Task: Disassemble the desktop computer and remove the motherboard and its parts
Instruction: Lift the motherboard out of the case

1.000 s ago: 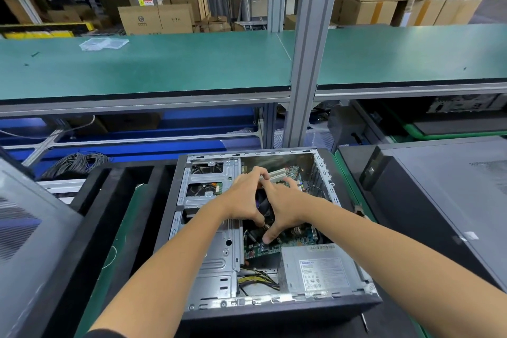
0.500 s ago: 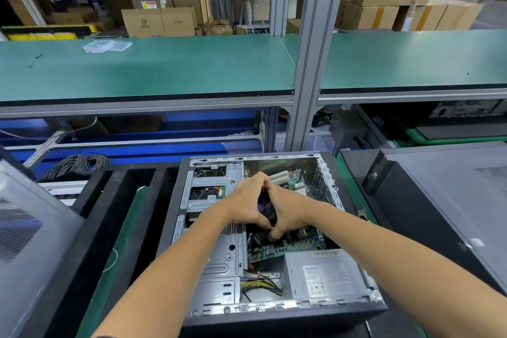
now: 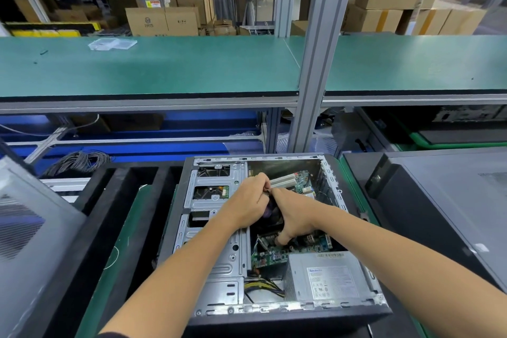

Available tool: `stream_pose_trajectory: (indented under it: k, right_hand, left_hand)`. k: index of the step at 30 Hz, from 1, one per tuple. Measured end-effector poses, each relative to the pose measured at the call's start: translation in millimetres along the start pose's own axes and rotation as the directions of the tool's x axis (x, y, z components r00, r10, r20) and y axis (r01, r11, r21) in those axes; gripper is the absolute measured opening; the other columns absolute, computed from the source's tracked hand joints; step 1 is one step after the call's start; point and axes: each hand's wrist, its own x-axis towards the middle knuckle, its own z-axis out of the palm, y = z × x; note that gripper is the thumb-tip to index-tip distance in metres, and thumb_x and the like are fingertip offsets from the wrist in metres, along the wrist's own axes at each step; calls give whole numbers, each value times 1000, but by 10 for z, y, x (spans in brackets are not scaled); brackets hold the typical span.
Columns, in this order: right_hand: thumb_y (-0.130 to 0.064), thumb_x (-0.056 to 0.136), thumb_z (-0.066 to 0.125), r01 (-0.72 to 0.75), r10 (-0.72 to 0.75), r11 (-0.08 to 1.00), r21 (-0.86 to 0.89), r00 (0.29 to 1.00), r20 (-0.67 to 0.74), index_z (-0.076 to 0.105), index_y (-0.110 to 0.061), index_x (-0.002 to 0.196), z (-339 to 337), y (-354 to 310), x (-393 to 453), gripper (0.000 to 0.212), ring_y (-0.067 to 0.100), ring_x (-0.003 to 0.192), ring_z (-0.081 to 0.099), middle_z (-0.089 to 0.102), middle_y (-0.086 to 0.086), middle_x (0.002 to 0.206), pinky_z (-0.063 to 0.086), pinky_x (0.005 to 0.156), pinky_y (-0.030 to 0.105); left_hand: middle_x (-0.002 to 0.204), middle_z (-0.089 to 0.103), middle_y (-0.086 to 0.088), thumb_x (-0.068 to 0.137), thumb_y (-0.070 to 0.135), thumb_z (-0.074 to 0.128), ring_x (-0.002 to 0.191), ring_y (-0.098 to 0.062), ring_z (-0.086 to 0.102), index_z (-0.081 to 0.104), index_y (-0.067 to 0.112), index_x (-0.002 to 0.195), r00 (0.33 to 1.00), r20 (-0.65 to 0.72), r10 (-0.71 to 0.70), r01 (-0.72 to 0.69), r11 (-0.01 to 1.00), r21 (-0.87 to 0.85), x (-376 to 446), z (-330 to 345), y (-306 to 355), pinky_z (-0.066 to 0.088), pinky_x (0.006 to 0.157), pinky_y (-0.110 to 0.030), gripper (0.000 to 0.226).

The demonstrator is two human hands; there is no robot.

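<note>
1. Hands have shifted vs half a sec ago: your left hand (image 3: 248,202) sits a bit further back in the case, fingertips up by the white slots; your right hand (image 3: 295,217) has its thumb lower, down on the board near the heatsink.
2. Fingers: both sets curled round the dark CPU fan (image 3: 270,210) between your palms, left from the drive-cage side, right from the rear side. Fan mostly hidden, so can't tell how much of it you actually hold.
3. Desktop computer (image 3: 274,241) lies on its side, panel off, on the counter (image 3: 123,255) right in front of you, sitting in a black foam tray.
4. Inside: green motherboard (image 3: 274,255) on the case floor, white slots (image 3: 285,181) at the far end, silver PSU (image 3: 326,280) w/ label at the near right corner, yellow/black cables (image 3: 263,287) beside it, metal drive cage (image 3: 219,214) on the left.
5. Surface/room: green-matted shelf (image 3: 164,68) runs across above, alu. post (image 3: 318,63) in the middle, cardboard boxes (image 3: 164,19) stacked behind.
6. Another closed black tower (image 3: 439,200) lies to your right; grey cable coil (image 3: 79,160) back left.
</note>
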Motion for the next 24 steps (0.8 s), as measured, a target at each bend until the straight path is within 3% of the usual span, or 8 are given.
stream_pose_trajectory:
  k: [6,13,24]
  right_hand:
    - [-39,50,86,-18,18,998,-54,1000,-9,34,-20,96,-30,106,-73,71,20,87,49,44,0,98,52,73,40]
    - [-40,52,85,8,-7,997,-83,1000,8,36,-19,95,-266,-30,10,68,7,68,44,44,-6,86,36,49,25]
    - [-46,55,84,-8,11,992,-125,1000,23,38,-17,98,-350,-120,-72,69,11,69,49,48,-4,86,40,52,28]
  left_hand:
    - [80,45,-1,80,18,35,76,-17,37,42,13,86,1000,9,26,-27,997,76,12,22,-21,28,65,-30,10]
    - [77,48,-9,78,14,37,71,-24,41,41,7,83,1000,8,9,-9,999,34,6,-9,52,32,61,-37,10]
    - [75,52,-9,82,13,36,71,-24,45,43,12,85,1000,29,-1,3,999,-49,6,-33,64,37,65,-40,8]
